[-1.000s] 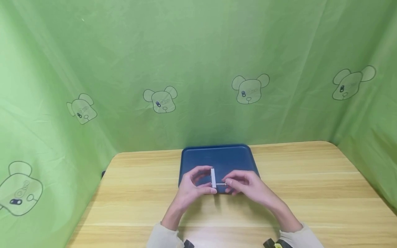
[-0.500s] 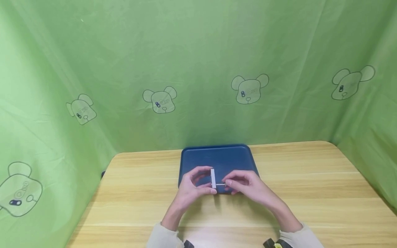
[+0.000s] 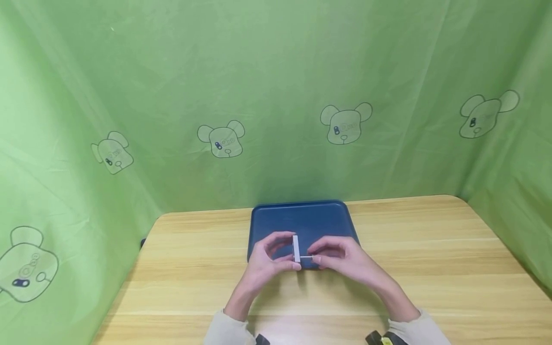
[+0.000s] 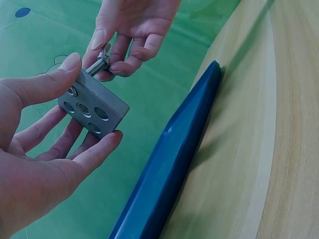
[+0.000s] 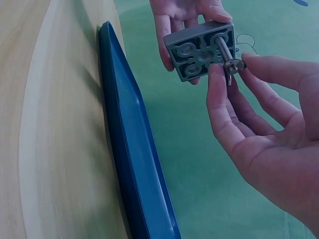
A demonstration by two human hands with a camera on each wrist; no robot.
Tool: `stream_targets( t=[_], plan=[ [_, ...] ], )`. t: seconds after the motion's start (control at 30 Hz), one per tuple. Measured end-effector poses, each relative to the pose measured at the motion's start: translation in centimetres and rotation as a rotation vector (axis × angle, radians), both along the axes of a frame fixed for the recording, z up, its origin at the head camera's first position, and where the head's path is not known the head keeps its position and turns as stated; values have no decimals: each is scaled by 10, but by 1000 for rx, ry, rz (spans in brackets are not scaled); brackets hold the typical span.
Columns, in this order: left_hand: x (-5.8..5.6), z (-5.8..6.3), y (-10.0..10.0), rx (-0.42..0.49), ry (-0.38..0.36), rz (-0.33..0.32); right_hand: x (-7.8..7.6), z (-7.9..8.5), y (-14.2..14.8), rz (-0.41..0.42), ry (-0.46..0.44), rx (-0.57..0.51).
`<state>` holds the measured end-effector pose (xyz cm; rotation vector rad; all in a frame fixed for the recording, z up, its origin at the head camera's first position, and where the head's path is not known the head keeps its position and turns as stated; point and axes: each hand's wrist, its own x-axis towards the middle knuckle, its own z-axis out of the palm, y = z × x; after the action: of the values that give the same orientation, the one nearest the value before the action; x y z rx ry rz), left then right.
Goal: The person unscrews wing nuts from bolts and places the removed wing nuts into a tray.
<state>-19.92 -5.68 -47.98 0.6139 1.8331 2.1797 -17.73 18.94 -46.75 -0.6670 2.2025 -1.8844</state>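
Note:
Between thumb and fingertips my left hand (image 3: 268, 258) holds a small grey square metal block (image 3: 296, 249) by its edges, upright above the front of the blue tray. Several round holes pierce the block, and its right face shows recessed ribs in the right wrist view. From one corner hole a threaded bolt (image 5: 224, 49) sticks out to the right. A wing nut (image 5: 232, 65) sits near the bolt's outer end. My right hand (image 3: 347, 258) pinches this wing nut with thumb and forefinger, its other fingers curled below.
The blue tray (image 3: 302, 218) lies at the back middle of the wooden table (image 3: 207, 278), by its far edge. A green curtain (image 3: 276, 72) printed with bear heads hangs behind and at both sides.
My right thumb and forefinger have shifted slightly on the wing nut, and its fingers lie a little differently. The left hand and the block stay nearly where they were.

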Motion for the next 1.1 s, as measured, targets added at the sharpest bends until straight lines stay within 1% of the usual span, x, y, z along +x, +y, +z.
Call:
stream_targets(
  t=[0.17, 0.57, 0.87, 1.1],
  plan=[
    [0, -1, 0, 4, -3, -1, 1, 1, -1, -6, 5, 10],
    [0, 0, 0, 8, 1, -1, 0, -1, -3, 25, -20, -21],
    [0, 1, 0, -4, 8, 7, 2, 3, -3, -13, -44, 27],
    [0, 1, -1, -9, 4, 11, 2, 4, -3, -31, -24, 58]
  ],
)
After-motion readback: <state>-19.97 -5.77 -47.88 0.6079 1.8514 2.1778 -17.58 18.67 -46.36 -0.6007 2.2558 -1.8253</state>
